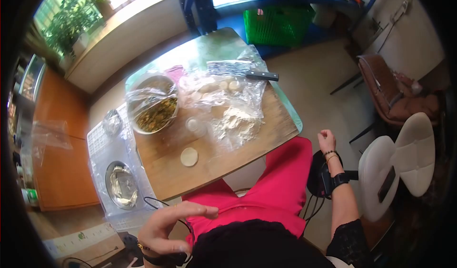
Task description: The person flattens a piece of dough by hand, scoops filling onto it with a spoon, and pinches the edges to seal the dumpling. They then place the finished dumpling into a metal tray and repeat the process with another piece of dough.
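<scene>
My left hand (173, 223) is over my lap, thumb and fingers apart, with nothing in it. Out to the side, beyond my right knee, my right hand (326, 141) is curled into a loose fist, and no object shows in it. A flat round dough wrapper (189, 156) lies on the wooden board (166, 180). Behind it are a small clear glass-like object (196, 126) and a heap of flour (239, 125). Dough pieces (204, 88) lie under clear plastic. A bowl of chopped filling (157, 116) is partly covered with plastic film.
A broad-bladed knife (263, 75) with a black handle rests on the plastic at the back. To the left, a round metal plate (108, 185) holds several whitish dumplings. White chairs (378, 177) stand at the right. A green basket (278, 28) sits beyond the table.
</scene>
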The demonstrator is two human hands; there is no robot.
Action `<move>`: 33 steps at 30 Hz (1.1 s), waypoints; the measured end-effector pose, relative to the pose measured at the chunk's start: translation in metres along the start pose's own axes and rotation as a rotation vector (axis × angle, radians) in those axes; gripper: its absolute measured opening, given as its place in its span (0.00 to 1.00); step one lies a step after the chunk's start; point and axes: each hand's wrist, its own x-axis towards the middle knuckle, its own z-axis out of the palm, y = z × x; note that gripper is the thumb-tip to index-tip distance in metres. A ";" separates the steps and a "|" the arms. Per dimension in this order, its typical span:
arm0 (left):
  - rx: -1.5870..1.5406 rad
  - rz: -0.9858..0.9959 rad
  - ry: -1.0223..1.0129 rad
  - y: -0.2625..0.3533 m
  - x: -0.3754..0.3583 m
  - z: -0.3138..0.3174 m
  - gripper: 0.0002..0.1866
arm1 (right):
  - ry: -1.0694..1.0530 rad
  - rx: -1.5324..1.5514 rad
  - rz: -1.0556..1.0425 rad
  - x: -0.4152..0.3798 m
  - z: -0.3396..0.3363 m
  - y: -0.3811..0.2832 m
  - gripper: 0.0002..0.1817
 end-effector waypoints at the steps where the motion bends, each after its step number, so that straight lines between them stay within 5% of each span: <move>1: 0.048 0.005 0.022 0.000 -0.010 -0.003 0.37 | 0.006 -0.027 -0.013 -0.004 -0.008 -0.008 0.14; 7: -0.017 0.067 0.161 -0.010 -0.053 -0.002 0.37 | 0.116 -0.352 -0.237 -0.020 -0.058 -0.084 0.15; 13: -0.006 0.023 0.211 -0.015 -0.045 0.000 0.37 | 0.600 -0.312 -0.452 0.038 -0.079 -0.093 0.14; 15: -0.023 0.018 0.205 -0.016 -0.037 0.001 0.37 | 0.320 0.582 -0.052 0.054 -0.090 -0.098 0.16; 16: -0.030 0.011 0.198 -0.017 -0.033 0.001 0.37 | 0.323 0.573 -0.052 0.053 -0.091 -0.092 0.16; 18: -0.053 -0.013 0.169 -0.018 -0.027 0.000 0.37 | 0.154 1.581 0.252 0.035 -0.084 -0.064 0.15; 19: -0.057 -0.005 0.163 -0.020 -0.022 0.000 0.37 | 0.141 1.671 0.440 0.012 -0.053 -0.053 0.16; 20: -0.099 -0.014 0.146 -0.021 -0.019 0.001 0.37 | -0.318 1.467 0.488 -0.025 -0.024 -0.027 0.17; 21: -0.142 -0.026 0.136 -0.023 -0.017 0.003 0.36 | -0.526 1.088 0.222 -0.037 0.022 0.012 0.14; 23: -0.129 -0.032 0.129 -0.023 -0.015 0.004 0.36 | -0.684 0.761 0.810 -0.108 0.038 -0.053 0.16; 25: -0.105 -0.027 0.101 -0.023 -0.011 0.001 0.36 | -0.803 0.550 0.741 -0.120 0.067 -0.046 0.19; 28: -0.087 -0.038 0.084 -0.023 -0.012 -0.001 0.35 | -0.855 0.194 0.425 -0.112 0.055 -0.068 0.18; 33: -0.090 -0.104 0.101 -0.030 -0.006 0.001 0.34 | -0.645 0.721 0.258 -0.065 -0.031 -0.098 0.10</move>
